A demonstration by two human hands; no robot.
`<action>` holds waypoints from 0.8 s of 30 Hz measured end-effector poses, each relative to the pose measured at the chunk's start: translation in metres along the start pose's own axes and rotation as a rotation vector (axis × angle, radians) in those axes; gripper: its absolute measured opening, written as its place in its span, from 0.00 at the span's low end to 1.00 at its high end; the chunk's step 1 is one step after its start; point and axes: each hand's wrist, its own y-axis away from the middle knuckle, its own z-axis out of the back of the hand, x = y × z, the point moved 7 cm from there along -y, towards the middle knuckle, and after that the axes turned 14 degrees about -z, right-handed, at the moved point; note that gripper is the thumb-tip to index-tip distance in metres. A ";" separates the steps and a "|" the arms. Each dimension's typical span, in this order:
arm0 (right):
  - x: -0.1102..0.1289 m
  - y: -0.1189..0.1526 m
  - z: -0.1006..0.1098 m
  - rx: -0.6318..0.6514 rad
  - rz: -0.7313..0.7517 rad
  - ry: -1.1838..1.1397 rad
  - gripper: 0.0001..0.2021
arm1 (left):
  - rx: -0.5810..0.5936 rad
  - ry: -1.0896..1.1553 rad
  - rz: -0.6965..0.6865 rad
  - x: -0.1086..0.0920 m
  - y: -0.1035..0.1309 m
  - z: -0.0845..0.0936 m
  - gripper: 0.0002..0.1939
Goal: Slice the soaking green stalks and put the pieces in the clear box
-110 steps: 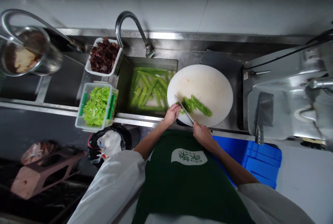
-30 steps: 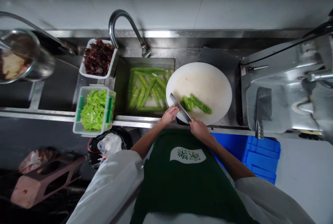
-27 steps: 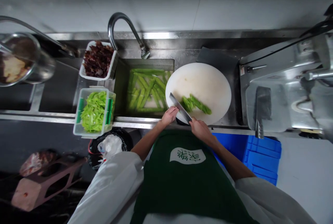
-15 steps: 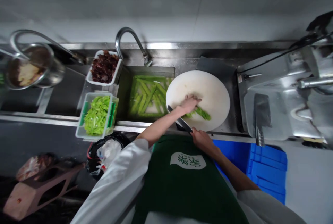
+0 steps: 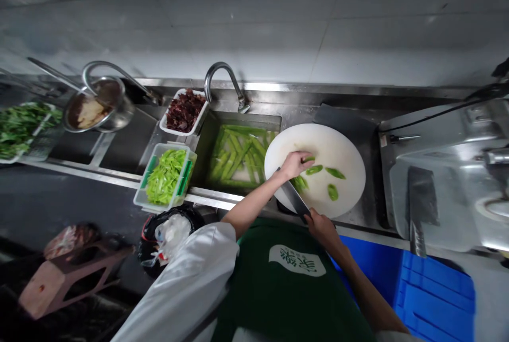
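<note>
On a round white cutting board (image 5: 342, 143), my left hand (image 5: 295, 165) has its fingers curled together around a green vegetable slice (image 5: 308, 159). Several more green slices (image 5: 335, 173) lie spread to the right of these fingers. Under and beside the palm is a small cluster of cut green pieces (image 5: 301, 183), partly hidden. My right hand (image 5: 324, 229) is closed around the handle of a kitchen knife (image 5: 294, 196). Its dark blade slants across the board's near left edge, below my left wrist.
Left of the board, a sink (image 5: 204, 140) holds long green stalks (image 5: 240, 159) in water. Beside it stand a tub of light green slices (image 5: 165, 177) and a tub of dark red leaves (image 5: 185, 111). A cleaver (image 5: 422, 196) lies at right; a blue crate (image 5: 433, 294) is below.
The green pieces, bunched by my left hand before, now lie spread as separate slices. My left hand's fingers have gone from spread out to curled together. The camera view has shifted left.
</note>
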 end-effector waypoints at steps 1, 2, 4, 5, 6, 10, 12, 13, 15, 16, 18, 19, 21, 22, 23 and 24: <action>-0.002 -0.001 0.000 -0.003 -0.008 -0.009 0.14 | -0.103 0.061 0.000 -0.002 0.004 0.014 0.15; -0.004 -0.002 0.002 -0.009 -0.018 -0.016 0.15 | -0.212 0.106 0.005 -0.001 0.011 0.029 0.17; -0.007 -0.001 0.006 -0.032 -0.045 -0.021 0.15 | -0.388 0.160 0.070 0.009 0.034 0.053 0.18; -0.008 -0.001 0.009 -0.046 -0.064 -0.017 0.15 | -0.436 0.176 0.130 0.017 0.048 0.059 0.19; -0.008 0.001 0.012 -0.059 -0.084 -0.011 0.15 | -0.460 0.190 0.198 0.027 0.063 0.061 0.19; -0.002 0.007 0.018 -0.074 -0.117 0.030 0.15 | -0.455 0.234 0.414 0.059 0.121 0.029 0.19; 0.004 0.009 0.017 -0.069 -0.094 0.058 0.16 | -0.464 0.185 0.423 0.062 0.140 0.012 0.18; 0.006 0.010 0.016 -0.063 -0.082 0.072 0.16 | -0.467 0.144 0.404 0.061 0.146 0.007 0.17; 0.008 0.010 0.014 -0.055 -0.065 0.093 0.17 | -0.446 0.050 0.331 0.054 0.153 0.005 0.15; 0.009 0.011 0.013 -0.052 -0.062 0.101 0.17 | -0.417 0.000 0.276 0.049 0.154 0.007 0.14; 0.009 0.011 0.012 -0.056 -0.059 0.109 0.17 | -0.334 -0.100 0.132 0.038 0.150 0.012 0.10; 0.009 0.011 0.013 -0.060 -0.058 0.112 0.17 | -0.286 -0.144 0.054 0.032 0.148 0.014 0.09; 0.010 0.011 0.012 -0.058 -0.052 0.114 0.17 | -0.206 -0.205 -0.064 0.024 0.144 0.015 0.11; 0.011 0.011 0.012 -0.055 -0.049 0.115 0.17 | -0.185 -0.221 -0.092 0.022 0.142 0.014 0.12; 0.012 0.010 0.012 -0.050 -0.047 0.115 0.16 | -0.177 -0.232 -0.101 0.021 0.141 0.014 0.12; 0.013 0.010 0.011 -0.043 -0.049 0.117 0.16 | -0.179 -0.240 -0.098 0.021 0.141 0.013 0.12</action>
